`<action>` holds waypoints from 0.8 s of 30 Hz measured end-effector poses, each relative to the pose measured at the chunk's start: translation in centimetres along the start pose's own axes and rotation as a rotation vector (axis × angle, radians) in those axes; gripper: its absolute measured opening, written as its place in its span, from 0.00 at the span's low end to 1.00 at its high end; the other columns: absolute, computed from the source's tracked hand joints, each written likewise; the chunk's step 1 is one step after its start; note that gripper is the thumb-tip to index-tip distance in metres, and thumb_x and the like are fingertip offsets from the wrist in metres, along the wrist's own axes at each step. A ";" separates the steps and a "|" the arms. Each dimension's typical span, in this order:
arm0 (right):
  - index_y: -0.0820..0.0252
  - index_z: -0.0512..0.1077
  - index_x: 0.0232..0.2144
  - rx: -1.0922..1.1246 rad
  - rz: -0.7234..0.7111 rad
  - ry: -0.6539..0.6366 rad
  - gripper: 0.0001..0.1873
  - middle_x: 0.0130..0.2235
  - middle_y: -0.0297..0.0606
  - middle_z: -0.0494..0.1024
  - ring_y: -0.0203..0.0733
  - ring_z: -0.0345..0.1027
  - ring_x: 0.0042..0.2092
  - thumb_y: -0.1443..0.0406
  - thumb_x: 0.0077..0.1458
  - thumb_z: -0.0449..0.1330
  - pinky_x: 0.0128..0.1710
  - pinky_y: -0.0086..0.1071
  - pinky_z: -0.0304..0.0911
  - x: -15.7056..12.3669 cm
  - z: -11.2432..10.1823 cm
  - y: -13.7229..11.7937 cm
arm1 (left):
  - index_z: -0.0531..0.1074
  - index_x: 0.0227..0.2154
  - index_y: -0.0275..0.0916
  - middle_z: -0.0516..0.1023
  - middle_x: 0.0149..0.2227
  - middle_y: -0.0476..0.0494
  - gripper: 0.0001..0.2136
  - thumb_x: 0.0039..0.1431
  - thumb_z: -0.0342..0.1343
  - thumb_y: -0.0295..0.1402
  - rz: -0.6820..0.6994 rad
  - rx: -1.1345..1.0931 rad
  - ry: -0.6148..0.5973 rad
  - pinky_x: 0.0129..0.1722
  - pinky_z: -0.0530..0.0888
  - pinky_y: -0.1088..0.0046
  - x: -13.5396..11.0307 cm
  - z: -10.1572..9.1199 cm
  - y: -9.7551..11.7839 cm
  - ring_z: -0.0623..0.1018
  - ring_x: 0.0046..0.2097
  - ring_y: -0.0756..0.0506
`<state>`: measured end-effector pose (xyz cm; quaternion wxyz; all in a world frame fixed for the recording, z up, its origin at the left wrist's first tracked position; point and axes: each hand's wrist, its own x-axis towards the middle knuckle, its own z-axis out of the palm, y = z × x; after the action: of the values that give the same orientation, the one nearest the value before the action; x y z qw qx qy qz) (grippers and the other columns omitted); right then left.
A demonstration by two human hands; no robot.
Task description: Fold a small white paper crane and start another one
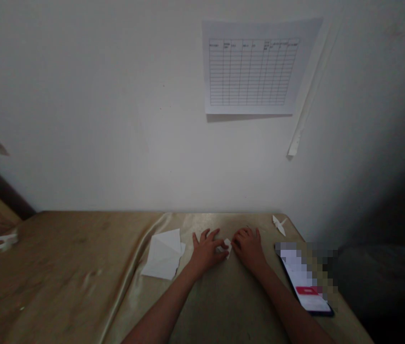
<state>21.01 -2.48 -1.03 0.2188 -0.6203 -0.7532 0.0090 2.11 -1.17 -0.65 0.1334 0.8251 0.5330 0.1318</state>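
Hands meet near the far edge of the gold tablecloth: left hand and right hand each pinch one small folded white paper piece, held low between them. Loose white sheets lie just left; a phone lies right.

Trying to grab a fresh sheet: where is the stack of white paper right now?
In the head view the stack of white paper lies on the tan tablecloth, left of centre, just outside the left hand.
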 end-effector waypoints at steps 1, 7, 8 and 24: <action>0.54 0.74 0.36 0.007 0.000 -0.006 0.07 0.45 0.37 0.77 0.50 0.62 0.56 0.64 0.61 0.55 0.63 0.62 0.34 0.0 0.0 0.1 | 0.76 0.43 0.62 0.59 0.67 0.57 0.12 0.56 0.59 0.49 -0.004 0.001 -0.005 0.61 0.38 0.28 0.0 -0.1 0.0 0.53 0.69 0.32; 0.52 0.73 0.38 0.035 -0.001 -0.036 0.06 0.47 0.37 0.76 0.50 0.61 0.56 0.61 0.59 0.57 0.63 0.64 0.35 -0.4 0.2 0.5 | 0.76 0.44 0.60 0.57 0.68 0.56 0.11 0.60 0.56 0.48 -0.013 0.007 -0.049 0.61 0.39 0.29 -0.1 -0.6 0.1 0.51 0.69 0.32; 0.52 0.72 0.39 0.037 -0.001 -0.046 0.06 0.47 0.37 0.75 0.50 0.61 0.56 0.61 0.59 0.57 0.62 0.64 0.36 -0.4 0.2 0.5 | 0.76 0.44 0.60 0.57 0.68 0.56 0.11 0.60 0.55 0.48 -0.013 0.010 -0.053 0.61 0.39 0.29 -0.1 -0.7 0.1 0.51 0.70 0.32; 0.53 0.69 0.43 0.079 0.017 -0.172 0.15 0.52 0.41 0.71 0.53 0.58 0.58 0.55 0.54 0.60 0.62 0.62 0.38 -0.8 -1.2 0.1 | 0.76 0.45 0.63 0.57 0.69 0.57 0.12 0.58 0.58 0.48 -0.004 -0.008 -0.049 0.61 0.38 0.29 0.0 -0.4 -0.3 0.51 0.70 0.32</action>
<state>21.66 -3.55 -0.24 0.1775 -0.6146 -0.7628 0.0938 1.72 -1.01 -0.43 0.1500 0.8264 0.5308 0.1131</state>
